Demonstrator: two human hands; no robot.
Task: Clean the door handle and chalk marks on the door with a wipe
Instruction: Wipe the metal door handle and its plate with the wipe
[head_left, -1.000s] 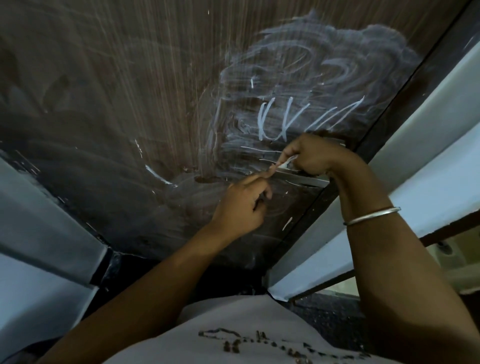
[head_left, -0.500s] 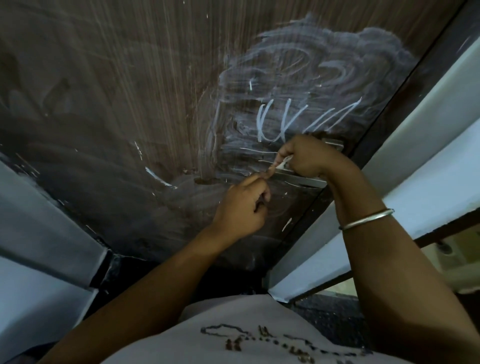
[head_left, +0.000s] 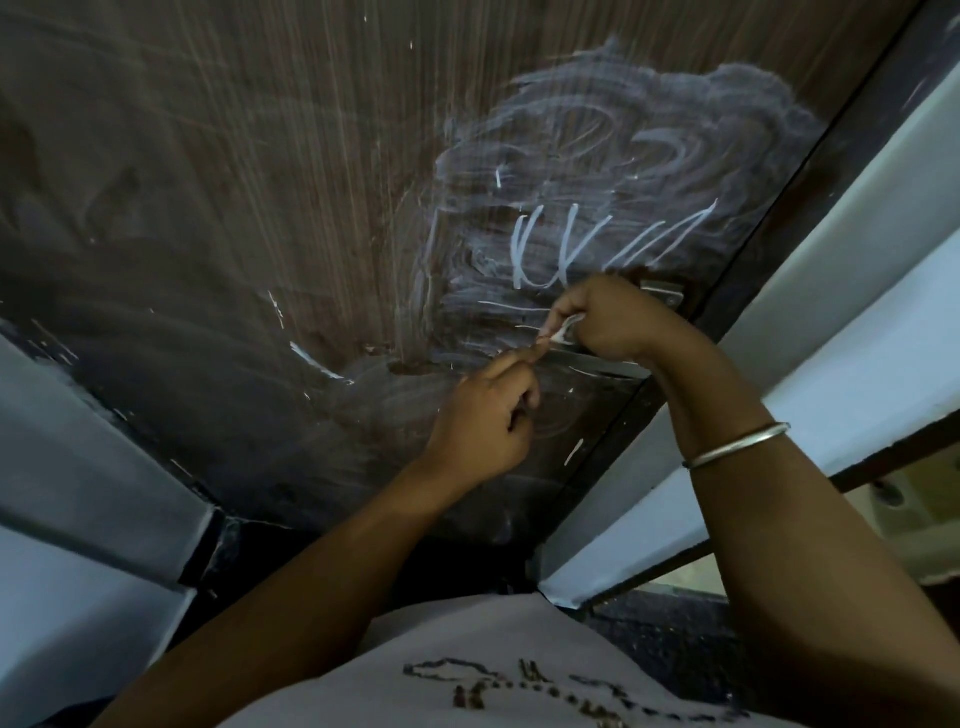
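The dark wooden door (head_left: 260, 182) fills the upper view, with smeared chalk marks (head_left: 613, 171) and fresh white zigzag strokes (head_left: 597, 249) on its right part. A metal door handle (head_left: 597, 364) lies across the door below the strokes, mostly hidden by my hands; its plate (head_left: 662, 292) shows above my right hand. My right hand (head_left: 608, 322) grips a small white wipe (head_left: 566, 328) against the handle. My left hand (head_left: 483, 415) has its fingers curled, and its fingertips pinch the wipe's end where the two hands meet.
The door's dark frame (head_left: 831, 130) runs diagonally at the right, with a pale wall (head_left: 857, 338) beyond it. A pale wall panel (head_left: 78, 467) stands at the lower left. A metal bangle (head_left: 737, 444) circles my right wrist.
My right hand has edged slightly left and down along the handle with the wipe, uncovering the handle plate. My left hand has barely moved.
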